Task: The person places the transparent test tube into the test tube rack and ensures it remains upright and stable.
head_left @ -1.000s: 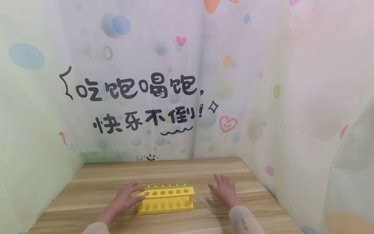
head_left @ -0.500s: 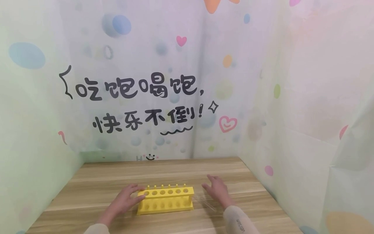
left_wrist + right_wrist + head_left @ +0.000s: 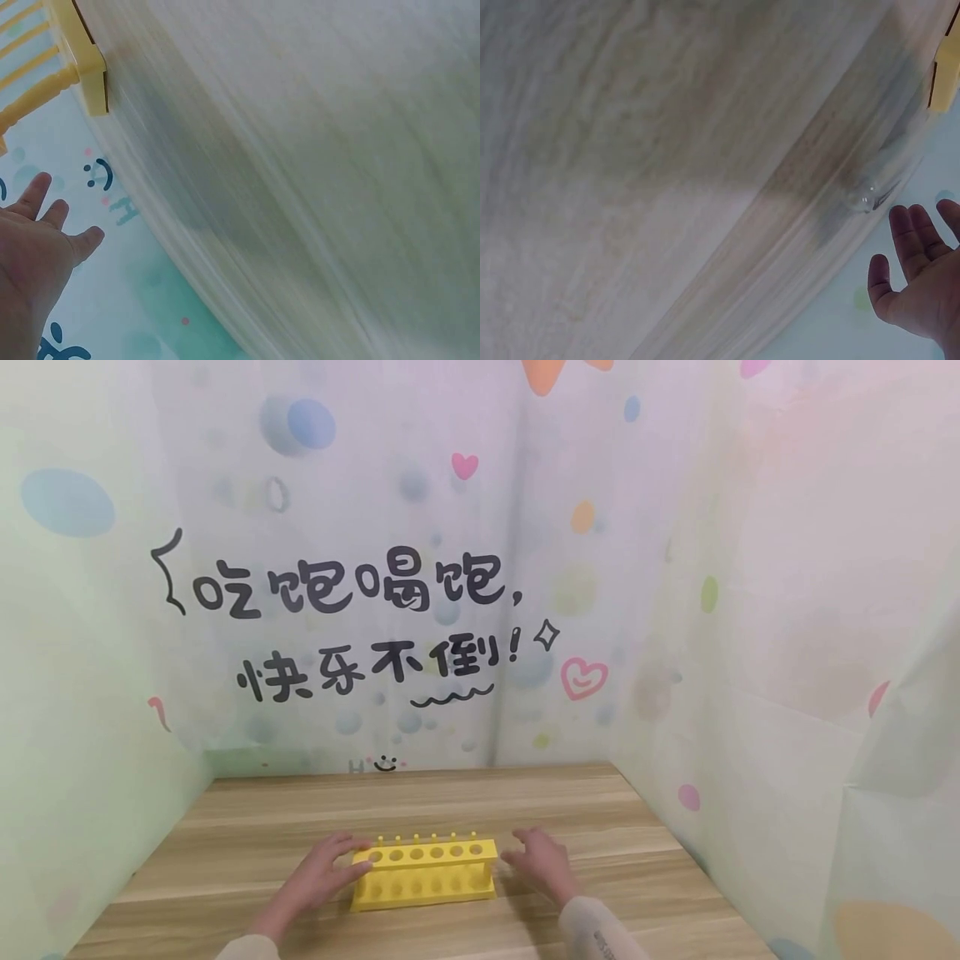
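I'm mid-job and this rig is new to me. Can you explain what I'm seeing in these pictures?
These are a person's two bare hands, no machine. The wide picture comes from a head-worn camera; the others from one on each wrist. On the wood-grain table stands a yellow rack with a row of holes. The left hand is at its left end, perhaps steadying it; I can't tell whether it grips. The right hand is just off its right end, holding nothing that I can see. Near that hand, the right wrist view shows a clear, round-ended object, perhaps a tube, on the table.
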The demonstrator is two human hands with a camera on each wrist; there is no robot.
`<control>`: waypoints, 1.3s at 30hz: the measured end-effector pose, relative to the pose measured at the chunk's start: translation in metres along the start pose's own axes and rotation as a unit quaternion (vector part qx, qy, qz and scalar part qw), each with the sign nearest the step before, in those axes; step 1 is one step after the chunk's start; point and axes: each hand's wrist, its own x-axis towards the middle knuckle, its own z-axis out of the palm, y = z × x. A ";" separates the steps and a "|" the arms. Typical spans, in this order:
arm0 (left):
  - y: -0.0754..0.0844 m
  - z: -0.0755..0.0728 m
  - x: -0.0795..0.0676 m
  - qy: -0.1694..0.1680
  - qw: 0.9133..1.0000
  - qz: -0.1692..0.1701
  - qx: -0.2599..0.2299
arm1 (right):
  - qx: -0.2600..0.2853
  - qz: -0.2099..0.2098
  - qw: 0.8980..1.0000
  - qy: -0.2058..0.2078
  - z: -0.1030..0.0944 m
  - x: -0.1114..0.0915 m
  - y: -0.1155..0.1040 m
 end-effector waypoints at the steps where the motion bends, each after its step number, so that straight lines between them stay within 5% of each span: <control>1: 0.000 0.000 0.000 0.000 1.000 0.000 -0.001 | -0.004 0.000 1.000 -0.003 0.002 0.000 0.000; 14: -0.002 0.001 0.000 -0.002 1.000 -0.011 -0.015 | -0.066 -0.039 0.997 -0.021 0.010 -0.003 -0.002; 39: -0.003 0.001 -0.001 -0.001 1.000 -0.013 -0.019 | -0.060 -0.009 0.997 -0.041 0.014 -0.003 -0.008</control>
